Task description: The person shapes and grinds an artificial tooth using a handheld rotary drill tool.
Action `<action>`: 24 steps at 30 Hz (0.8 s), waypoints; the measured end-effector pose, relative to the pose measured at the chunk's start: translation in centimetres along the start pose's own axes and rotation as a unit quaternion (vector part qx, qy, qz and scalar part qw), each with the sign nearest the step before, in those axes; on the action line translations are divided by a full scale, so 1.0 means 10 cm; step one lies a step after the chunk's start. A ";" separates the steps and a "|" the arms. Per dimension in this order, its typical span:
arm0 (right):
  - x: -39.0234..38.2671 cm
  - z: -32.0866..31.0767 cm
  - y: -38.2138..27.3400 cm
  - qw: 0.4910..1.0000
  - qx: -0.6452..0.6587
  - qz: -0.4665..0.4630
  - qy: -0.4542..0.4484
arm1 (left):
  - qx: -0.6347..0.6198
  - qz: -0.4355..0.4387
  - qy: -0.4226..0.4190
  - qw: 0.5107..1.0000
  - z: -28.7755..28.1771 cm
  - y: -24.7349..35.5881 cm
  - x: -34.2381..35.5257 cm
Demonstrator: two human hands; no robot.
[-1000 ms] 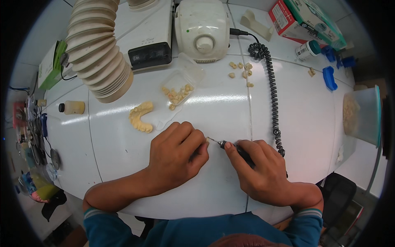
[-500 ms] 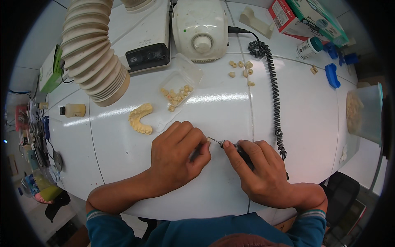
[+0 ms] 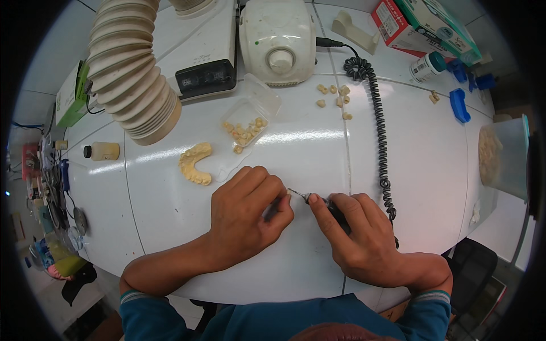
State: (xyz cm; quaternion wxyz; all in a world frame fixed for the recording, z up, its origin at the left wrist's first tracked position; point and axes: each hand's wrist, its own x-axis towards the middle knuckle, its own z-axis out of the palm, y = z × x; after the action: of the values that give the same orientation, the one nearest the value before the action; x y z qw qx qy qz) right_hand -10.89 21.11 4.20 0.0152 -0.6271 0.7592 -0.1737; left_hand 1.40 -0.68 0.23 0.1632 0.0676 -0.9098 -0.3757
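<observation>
My right hand (image 3: 361, 236) is wrapped round a dark rotary handpiece (image 3: 336, 215), its thin bur (image 3: 297, 194) pointing left. The bur's tip lies at the fingertips of my left hand (image 3: 247, 216). Those fingers are closed in a pinch; what sits between them is too small and covered to name. Beyond my left hand lies a cream dental arch model (image 3: 195, 165). Farther back stands a clear lidded plastic box (image 3: 254, 136) with several small tooth-like pieces in it, and one such piece (image 3: 237, 149) rests by its near corner.
A coiled black cord (image 3: 380, 142) runs from the white control unit (image 3: 278, 42) down to the right. Several tooth-like pieces (image 3: 339, 101) lie beside it. A ribbed hose (image 3: 122, 68) hangs at the left, near a small bottle (image 3: 104, 151). At the right stands a clear bin (image 3: 503, 156).
My left hand has shifted very slightly to the right. The handpiece and my right hand look the same.
</observation>
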 end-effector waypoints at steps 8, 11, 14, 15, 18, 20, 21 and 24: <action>-0.01 0.01 0.00 1.000 -0.006 -0.007 -0.004 | 0.004 -0.002 0.002 1.000 0.01 0.00 0.00; -0.01 0.02 0.00 1.000 -0.008 -0.009 0.005 | 0.001 -0.004 0.003 1.000 0.01 0.00 0.00; 0.00 0.03 0.00 1.000 -0.010 -0.010 0.007 | 0.001 -0.007 0.002 1.000 0.02 0.00 -0.01; 0.00 0.02 0.00 1.000 -0.010 -0.010 0.007 | 0.001 -0.007 0.003 1.000 0.02 0.00 -0.01; 0.00 0.02 0.00 1.000 -0.011 -0.011 0.003 | 0.005 -0.003 0.004 1.000 0.02 0.00 -0.01; -0.01 0.02 0.00 1.000 -0.011 -0.013 -0.002 | 0.002 -0.006 0.001 1.000 0.02 0.00 -0.01; -0.01 0.02 0.00 1.000 -0.012 -0.014 -0.002 | 0.002 -0.006 0.001 1.000 0.02 0.00 -0.01; -0.01 0.02 -0.01 1.000 -0.009 -0.011 -0.001 | 0.002 -0.004 0.003 1.000 0.02 0.00 -0.01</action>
State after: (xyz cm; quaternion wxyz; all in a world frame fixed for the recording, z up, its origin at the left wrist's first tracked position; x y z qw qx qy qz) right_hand -10.78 21.12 4.03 0.0088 -0.6357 0.7537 -0.1666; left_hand 1.42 -0.56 0.07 0.1644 0.0724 -0.9098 -0.3742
